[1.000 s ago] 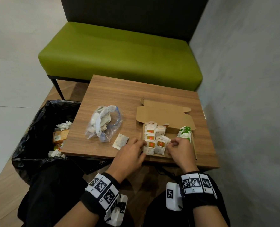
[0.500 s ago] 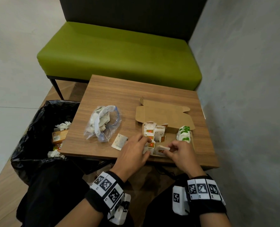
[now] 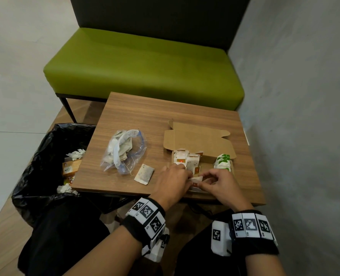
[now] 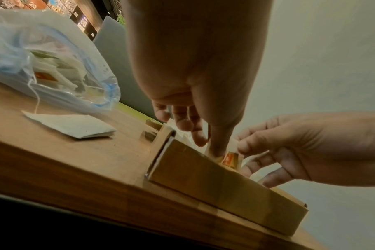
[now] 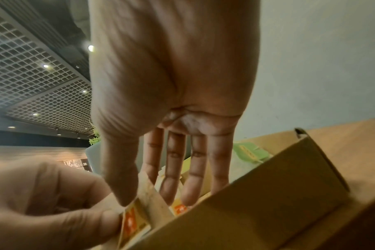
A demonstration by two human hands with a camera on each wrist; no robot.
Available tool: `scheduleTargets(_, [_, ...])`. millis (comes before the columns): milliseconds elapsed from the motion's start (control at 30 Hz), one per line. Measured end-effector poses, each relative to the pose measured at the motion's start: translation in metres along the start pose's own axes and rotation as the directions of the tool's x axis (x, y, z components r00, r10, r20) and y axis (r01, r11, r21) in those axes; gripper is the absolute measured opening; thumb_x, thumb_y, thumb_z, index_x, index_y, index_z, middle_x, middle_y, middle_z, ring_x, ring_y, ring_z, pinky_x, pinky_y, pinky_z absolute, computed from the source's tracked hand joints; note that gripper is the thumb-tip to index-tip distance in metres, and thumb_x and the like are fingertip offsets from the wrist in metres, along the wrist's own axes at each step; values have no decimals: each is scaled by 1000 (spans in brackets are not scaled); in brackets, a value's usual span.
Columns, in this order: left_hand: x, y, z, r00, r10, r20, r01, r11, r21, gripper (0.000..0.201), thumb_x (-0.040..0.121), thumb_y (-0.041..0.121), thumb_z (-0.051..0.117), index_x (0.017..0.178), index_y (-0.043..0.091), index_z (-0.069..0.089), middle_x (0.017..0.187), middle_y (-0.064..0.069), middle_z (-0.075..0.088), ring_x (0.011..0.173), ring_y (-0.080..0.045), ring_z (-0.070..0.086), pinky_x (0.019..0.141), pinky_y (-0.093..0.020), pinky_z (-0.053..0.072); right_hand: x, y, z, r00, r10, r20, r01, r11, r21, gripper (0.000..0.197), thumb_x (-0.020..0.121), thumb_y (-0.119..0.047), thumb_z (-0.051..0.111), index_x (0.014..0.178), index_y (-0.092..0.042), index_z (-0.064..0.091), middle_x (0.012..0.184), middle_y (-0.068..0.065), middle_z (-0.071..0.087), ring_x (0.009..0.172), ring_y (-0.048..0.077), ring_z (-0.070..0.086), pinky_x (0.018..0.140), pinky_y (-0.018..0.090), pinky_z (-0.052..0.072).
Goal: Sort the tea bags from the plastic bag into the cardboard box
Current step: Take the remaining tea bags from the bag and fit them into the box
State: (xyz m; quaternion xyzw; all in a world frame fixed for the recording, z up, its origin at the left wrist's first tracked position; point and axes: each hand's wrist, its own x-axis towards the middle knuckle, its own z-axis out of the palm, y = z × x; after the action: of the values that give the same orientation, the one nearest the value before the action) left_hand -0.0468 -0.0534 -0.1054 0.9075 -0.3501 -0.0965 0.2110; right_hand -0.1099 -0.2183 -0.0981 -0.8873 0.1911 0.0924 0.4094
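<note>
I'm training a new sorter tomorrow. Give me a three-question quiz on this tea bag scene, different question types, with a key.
1. True or false: the cardboard box has its lid shut.
2. Which colour are the tags grouped at the box's right end? A) green B) blue C) black
3. Fill in: one loose tea bag lies on the table between the box and the ____.

Key: 1. False; the lid is folded back while the left hand and right hand together hold an orange-tagged tea bag at its near edge. 2. A, green tags. 3. plastic bag.

Green bench [image 3: 145,66]; brown box [image 3: 199,140]; white tea bags w/ orange tags [image 3: 182,159]; black bin liner [image 3: 45,156]; b/w checker wristbands [image 3: 147,214].
</note>
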Motion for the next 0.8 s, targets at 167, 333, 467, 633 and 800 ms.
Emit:
scheduleTargets(167, [13, 4, -5, 999, -34, -5, 34, 998, -50, 21, 98, 31, 55, 110, 19, 68, 107, -2, 63, 103, -21, 58, 90, -36, 45, 14, 2, 6, 994, 0, -111, -17, 988, -152, 15, 85, -22, 77, 83, -28, 64, 79, -8, 65, 75, 6, 61, 66, 25, 50])
scheduleTargets(333, [16, 0, -4, 992, -126, -27, 119, 977, -174, 36, 96, 28, 59, 130, 19, 58, 123, -2, 58, 106, -21, 62, 91, -39, 52, 28, 7, 18, 974, 26, -224, -64, 984, -164, 11, 88, -24, 74, 82, -16, 69, 75, 0, 66, 72, 14, 61, 58, 25, 41])
scheduleTargets(467, [4, -14, -5, 970, -234, -60, 214, 948, -237, 40, 94, 27, 62, 133, 20, 52, 118, -1, 61, 104, -17, 62, 90, -36, 53, 37, 10, 22, 958, 62, -280, -91, 992, -91, 7, 88, -23, 74, 87, -16, 72, 75, -1, 68, 75, 17, 66, 69, 30, 54])
scheduleTargets(633, [-14, -23, -5, 964, -255, -76, 229, 942, -246, 39, 97, 31, 59, 133, 22, 48, 115, 1, 63, 100, -14, 61, 84, -29, 52, 31, 10, 27, 957, 70, -281, -87, 995, -47, 8, 86, -21, 76, 87, -19, 69, 78, -4, 66, 76, 12, 63, 67, 27, 51])
scheduleTargets(800, [-21, -24, 3, 969, -233, -83, 205, 944, -260, 41, 95, 32, 60, 134, 22, 48, 120, 2, 62, 105, -12, 60, 90, -30, 52, 23, 7, 33, 968, 47, -247, -61, 997, -48, 10, 85, -23, 77, 92, -19, 71, 81, -5, 67, 78, 9, 64, 69, 26, 54])
